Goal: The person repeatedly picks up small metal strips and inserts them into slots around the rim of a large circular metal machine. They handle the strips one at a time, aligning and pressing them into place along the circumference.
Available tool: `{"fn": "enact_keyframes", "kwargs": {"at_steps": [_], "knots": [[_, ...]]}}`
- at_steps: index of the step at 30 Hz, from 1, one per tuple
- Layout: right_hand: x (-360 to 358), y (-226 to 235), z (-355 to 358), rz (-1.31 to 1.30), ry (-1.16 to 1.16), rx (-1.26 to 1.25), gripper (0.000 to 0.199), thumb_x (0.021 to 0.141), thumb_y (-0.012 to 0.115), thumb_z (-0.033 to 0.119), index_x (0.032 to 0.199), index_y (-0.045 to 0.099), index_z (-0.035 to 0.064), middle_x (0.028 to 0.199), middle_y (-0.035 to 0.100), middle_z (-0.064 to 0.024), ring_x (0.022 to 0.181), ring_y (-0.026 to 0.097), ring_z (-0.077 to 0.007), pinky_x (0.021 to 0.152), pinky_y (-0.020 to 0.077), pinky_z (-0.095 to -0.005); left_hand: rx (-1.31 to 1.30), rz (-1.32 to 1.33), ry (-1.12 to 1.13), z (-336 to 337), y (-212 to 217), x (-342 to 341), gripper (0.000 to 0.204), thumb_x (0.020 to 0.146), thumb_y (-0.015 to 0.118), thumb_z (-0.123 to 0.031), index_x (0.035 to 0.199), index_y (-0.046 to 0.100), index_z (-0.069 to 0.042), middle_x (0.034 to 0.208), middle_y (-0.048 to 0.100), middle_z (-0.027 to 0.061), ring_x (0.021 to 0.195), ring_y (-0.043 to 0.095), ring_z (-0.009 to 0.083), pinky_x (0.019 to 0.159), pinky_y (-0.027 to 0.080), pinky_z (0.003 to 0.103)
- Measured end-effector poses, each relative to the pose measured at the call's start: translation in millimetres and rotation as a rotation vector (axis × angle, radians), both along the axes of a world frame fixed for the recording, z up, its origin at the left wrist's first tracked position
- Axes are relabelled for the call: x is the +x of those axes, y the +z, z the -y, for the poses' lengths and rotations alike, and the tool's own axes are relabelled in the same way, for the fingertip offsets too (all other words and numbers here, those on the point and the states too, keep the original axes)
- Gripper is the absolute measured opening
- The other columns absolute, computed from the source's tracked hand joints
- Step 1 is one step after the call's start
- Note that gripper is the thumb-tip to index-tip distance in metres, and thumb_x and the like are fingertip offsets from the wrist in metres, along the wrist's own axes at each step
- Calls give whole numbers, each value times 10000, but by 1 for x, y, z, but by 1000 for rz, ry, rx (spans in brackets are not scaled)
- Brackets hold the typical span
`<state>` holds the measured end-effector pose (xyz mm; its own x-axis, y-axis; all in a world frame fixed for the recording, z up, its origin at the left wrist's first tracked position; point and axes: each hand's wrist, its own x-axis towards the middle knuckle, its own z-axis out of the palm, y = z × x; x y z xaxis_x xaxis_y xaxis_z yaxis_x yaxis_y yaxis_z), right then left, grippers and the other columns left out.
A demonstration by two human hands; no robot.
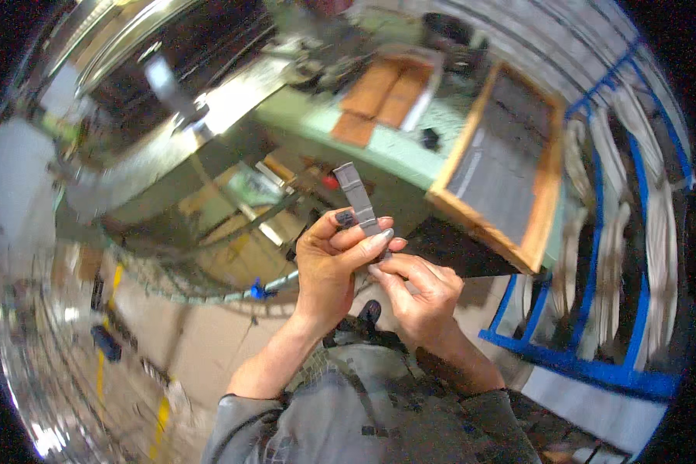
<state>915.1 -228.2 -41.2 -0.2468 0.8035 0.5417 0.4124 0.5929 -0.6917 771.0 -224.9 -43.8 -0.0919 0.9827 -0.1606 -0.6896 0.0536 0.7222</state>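
Between my two hands is a flat grey strip (pixel 355 192), narrow and crossed by several lines. It stands up from my left hand (pixel 325 267), whose thumb and fingers pinch its lower part; the upper end sticks out free, tilted to the left. My right hand (pixel 423 298) is closed just beside it, with thumb and forefinger pressed together at the strip's bottom end. What lies right under those fingertips is mostly hidden.
Ahead, a pale green machine bench (pixel 309 116) carries brown cards (pixel 390 89) and a wood-framed tray (pixel 479 220) of dark grey pieces. A blue rack (pixel 595 367) with pale hanging bundles (pixel 657 232) stands to the right. Shiny metal machinery (pixel 232 100) curves round the left.
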Motion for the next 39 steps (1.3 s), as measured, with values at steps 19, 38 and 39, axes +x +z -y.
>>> {"fn": "enact_keyframes", "kwargs": {"at_steps": [19,38,39], "knots": [[-300,-54,29,-336,445,-946,284,820,800,34,1090,724,-13,867,735,-63,766,674,-88,676,533,-219,-360,-152,-174,149,-49,-302,349,855,723,36,1174,583,25,1040,733,195,889,747,298,748,638,395],[-494,-52,76,-271,532,-985,313,847,787,36,1140,693,-19,908,735,-69,800,671,-86,691,547,-220,-317,-141,-53,202,-61,-486,414,823,759,20,1186,561,12,1041,730,216,865,747,331,780,635,434],[-495,-52,73,-305,561,-1001,327,847,787,38,1153,686,-18,914,735,-69,810,673,-89,701,547,-222,-316,-143,-34,199,-60,-488,409,822,753,34,1183,563,12,1040,729,220,867,746,334,782,635,434]]}}
